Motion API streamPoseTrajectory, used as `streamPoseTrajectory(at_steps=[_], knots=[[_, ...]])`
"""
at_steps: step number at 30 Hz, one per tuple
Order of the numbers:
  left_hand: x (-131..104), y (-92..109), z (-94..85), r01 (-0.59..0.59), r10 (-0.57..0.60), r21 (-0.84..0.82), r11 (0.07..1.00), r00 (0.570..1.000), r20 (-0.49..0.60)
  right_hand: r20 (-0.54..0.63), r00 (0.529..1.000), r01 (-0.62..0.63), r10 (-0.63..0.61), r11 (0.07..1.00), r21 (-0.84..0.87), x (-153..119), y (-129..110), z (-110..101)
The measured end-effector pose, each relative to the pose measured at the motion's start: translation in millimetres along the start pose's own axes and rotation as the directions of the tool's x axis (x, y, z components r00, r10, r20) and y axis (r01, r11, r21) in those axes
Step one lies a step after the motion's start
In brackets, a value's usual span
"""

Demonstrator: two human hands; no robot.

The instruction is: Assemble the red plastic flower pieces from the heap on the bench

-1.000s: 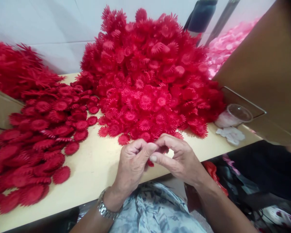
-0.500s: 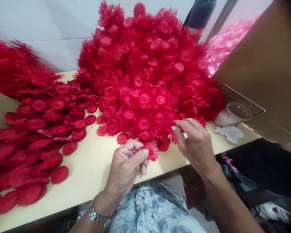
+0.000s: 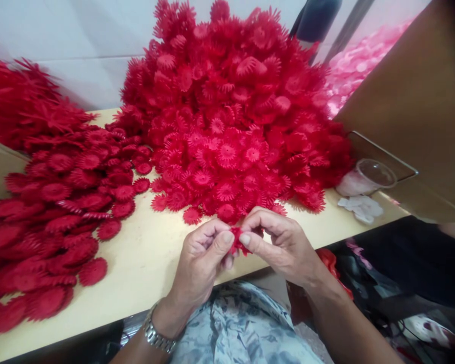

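Observation:
A small red artificial flower piece (image 3: 237, 239) with fringed petals is pinched between both hands, just in front of the table edge. My left hand (image 3: 207, 253) grips its left side with thumb and fingers; a metal watch is on that wrist. My right hand (image 3: 278, 240) closes on its right side, thumb toward the left thumb. The fingers cover most of the piece. Right behind the hands rises a big heap of loose red flower pieces (image 3: 227, 151). Stacks of darker red fringed discs (image 3: 56, 222) lie on the left of the table.
The pale yellow table (image 3: 147, 263) runs under the heaps. At the right stand a clear plastic cup (image 3: 364, 177), a crumpled white scrap (image 3: 362, 207) and a cardboard panel (image 3: 413, 111). Pink pieces (image 3: 360, 65) lie behind the panel. Long red fringed pieces (image 3: 30, 101) are at back left.
My right hand has come away from the heap's front edge, moving left, and now pinches the flower piece together with my left hand. The left hand stays nearly in place.

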State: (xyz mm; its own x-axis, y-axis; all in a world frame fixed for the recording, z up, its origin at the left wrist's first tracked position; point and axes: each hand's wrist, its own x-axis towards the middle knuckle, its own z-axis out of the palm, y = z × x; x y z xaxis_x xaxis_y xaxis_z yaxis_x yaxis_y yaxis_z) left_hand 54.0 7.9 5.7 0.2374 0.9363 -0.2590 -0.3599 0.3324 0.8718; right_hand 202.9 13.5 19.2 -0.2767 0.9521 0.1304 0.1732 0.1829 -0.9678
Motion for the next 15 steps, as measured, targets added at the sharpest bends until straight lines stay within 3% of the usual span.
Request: streamPoseTrajectory(at_steps=[3,8,12,15], knots=[[-1.2,-0.5,1.2,-0.018,0.018,-0.033,0.999,1.0,0.0,-0.086,0.996,0.018,-0.018,1.0,0.001,-3.4,2.4,3.3],[-1.6,0.1,7.2,-0.087,0.079,-0.089,0.992,0.993,-0.092,-0.256,0.965,0.055,-0.059,0.998,-0.02,-9.2,6.9,11.4],[-2.2,3.0,5.6,-0.162,0.142,-0.103,0.981,0.973,-0.184,-0.463,0.885,0.103,-0.049,0.99,0.091,-10.7,13.7,4.4],[-1.8,6.3,3.8,-0.122,0.112,-0.071,0.99,0.984,-0.138,-0.405,0.913,0.085,-0.04,0.992,0.092,-10.6,16.9,-3.5]])
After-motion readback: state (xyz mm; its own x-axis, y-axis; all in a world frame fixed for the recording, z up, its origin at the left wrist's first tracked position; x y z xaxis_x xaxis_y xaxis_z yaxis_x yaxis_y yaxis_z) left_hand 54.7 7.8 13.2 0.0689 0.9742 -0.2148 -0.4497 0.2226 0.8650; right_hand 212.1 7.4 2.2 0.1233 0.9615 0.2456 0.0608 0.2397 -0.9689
